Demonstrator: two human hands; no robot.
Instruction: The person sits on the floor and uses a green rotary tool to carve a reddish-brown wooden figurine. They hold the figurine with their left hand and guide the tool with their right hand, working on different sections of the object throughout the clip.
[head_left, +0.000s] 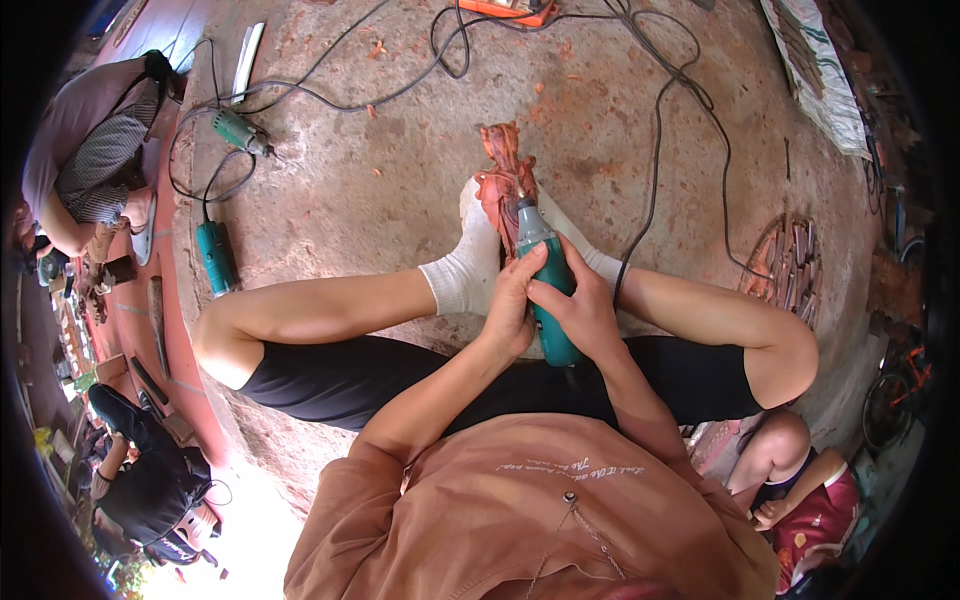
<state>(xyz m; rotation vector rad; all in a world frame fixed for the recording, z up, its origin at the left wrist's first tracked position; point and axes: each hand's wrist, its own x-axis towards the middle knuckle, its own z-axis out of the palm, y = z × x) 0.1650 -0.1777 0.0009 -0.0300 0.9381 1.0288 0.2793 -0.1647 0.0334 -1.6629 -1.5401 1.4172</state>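
A green die grinder (556, 335) with a grey nose is gripped between my two hands. My left hand (512, 298) is closed on its left side, the thumb up near the nose. From the right, my right hand (583, 305) wraps the body, its thumb lying across the top. The grinder's tip meets a reddish carved wooden figure (507, 178), which lies between my feet in white socks (468, 258). What bit is fitted is too small to make out. Parts of my fingers are hidden behind the tool.
Two more green power tools, one (240, 131) and another (214, 256), lie at the left. Black cords (652, 190) loop over the concrete slab (330, 190). Chisels (790, 268) are gathered at the right. An orange box (508, 10) sits at the far edge. Other people sit nearby on both sides.
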